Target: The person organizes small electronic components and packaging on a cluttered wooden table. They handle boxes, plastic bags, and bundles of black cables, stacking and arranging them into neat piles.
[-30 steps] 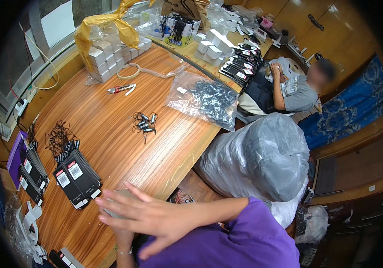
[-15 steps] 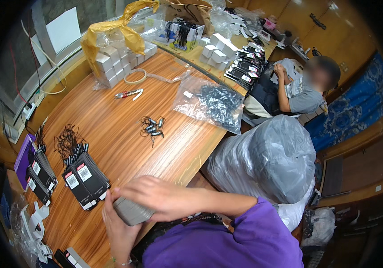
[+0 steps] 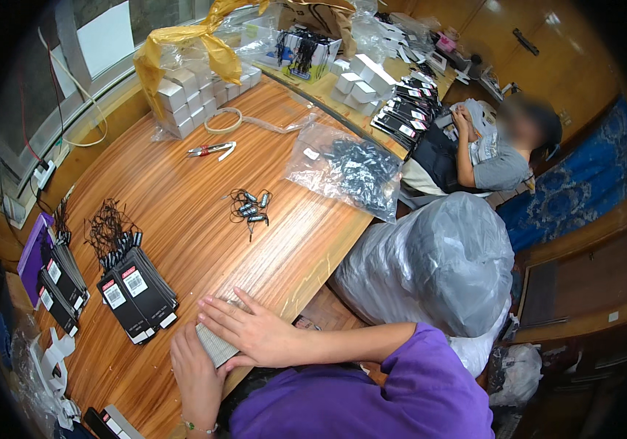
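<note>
My right hand [image 3: 252, 331] lies flat, fingers spread, on top of a grey stack of thin cards [image 3: 214, 342] at the near edge of the wooden table [image 3: 181, 212]. My left hand [image 3: 195, 368] holds the stack's near side from below. Just left of the stack lie two piles of flat black packets with white and red labels [image 3: 137, 293]. A small bunch of black cable pieces [image 3: 249, 205] lies in the middle of the table, apart from both hands.
A clear bag of black parts [image 3: 350, 168] lies at the table's right edge. White boxes [image 3: 189, 99], red-handled pliers [image 3: 209, 150] and a tape roll [image 3: 224, 119] sit farther back. A seated person [image 3: 485, 150] works at the right. A large grey plastic bag [image 3: 438, 256] stands beside me.
My hands have come down with the grey stack from in front of my chest onto the table edge. My right hand now presses flat on it.
</note>
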Motion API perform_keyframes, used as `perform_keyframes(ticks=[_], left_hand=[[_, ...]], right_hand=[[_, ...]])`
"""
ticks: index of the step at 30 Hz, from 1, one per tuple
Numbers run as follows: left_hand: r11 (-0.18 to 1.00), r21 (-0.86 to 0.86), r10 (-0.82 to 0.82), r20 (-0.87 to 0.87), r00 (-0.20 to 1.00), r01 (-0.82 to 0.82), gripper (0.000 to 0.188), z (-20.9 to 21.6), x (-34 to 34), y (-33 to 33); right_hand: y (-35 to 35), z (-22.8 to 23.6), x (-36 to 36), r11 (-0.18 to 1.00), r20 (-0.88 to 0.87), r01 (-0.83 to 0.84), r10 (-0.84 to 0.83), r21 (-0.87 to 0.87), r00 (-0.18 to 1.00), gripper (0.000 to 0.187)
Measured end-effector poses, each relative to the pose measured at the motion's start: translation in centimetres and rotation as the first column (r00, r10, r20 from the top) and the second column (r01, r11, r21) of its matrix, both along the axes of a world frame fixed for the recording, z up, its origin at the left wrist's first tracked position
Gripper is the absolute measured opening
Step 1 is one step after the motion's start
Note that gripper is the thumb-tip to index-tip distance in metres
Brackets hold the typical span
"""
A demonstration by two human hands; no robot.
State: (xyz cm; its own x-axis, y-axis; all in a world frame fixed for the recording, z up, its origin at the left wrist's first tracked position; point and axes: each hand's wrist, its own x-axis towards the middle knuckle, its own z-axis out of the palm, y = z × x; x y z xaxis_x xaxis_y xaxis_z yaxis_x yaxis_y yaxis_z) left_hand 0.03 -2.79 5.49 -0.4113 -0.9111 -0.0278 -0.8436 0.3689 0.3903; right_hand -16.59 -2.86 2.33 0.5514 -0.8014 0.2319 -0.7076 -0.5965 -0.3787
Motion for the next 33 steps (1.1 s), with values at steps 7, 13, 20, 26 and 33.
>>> perform_keyframes(ticks=[7,13,20,26,33], left_hand=[[0.999,-0.031,-0.04,-0.001,0.999,0.04,0.088,0.3,0.6,-0.3],[0.983,0.161,0.133,-0.268,0.954,-0.092,0.103,0.0,1.7,-0.9],[0.988,0.078,0.155,-0.612,0.775,-0.136,0.104,2.1,1.4,0.1],[0.993,-0.011,0.068,-0.771,0.633,-0.12,0.126,-1.5,0.5,-0.6],[0.948,0.307,0.308,-0.81,0.499,-0.087,0.115,-5.4,0.2,1.2]], right_hand=[[-0.2,1.6,-0.5,0.996,-0.038,-0.045,0.048,0.076,0.998,0.091],[-1.4,2.6,-0.1,0.99,-0.111,-0.037,0.053,0.135,0.992,0.086],[-2.8,1.0,-1.0,0.87,0.598,-0.307,0.017,0.387,0.801,0.079],[-1.3,1.8,-2.0,0.938,0.274,-0.14,0.05,0.318,0.96,0.092],[-0.8,7.2,0.6,0.981,0.161,-0.158,0.175,-0.113,0.971,0.094]])
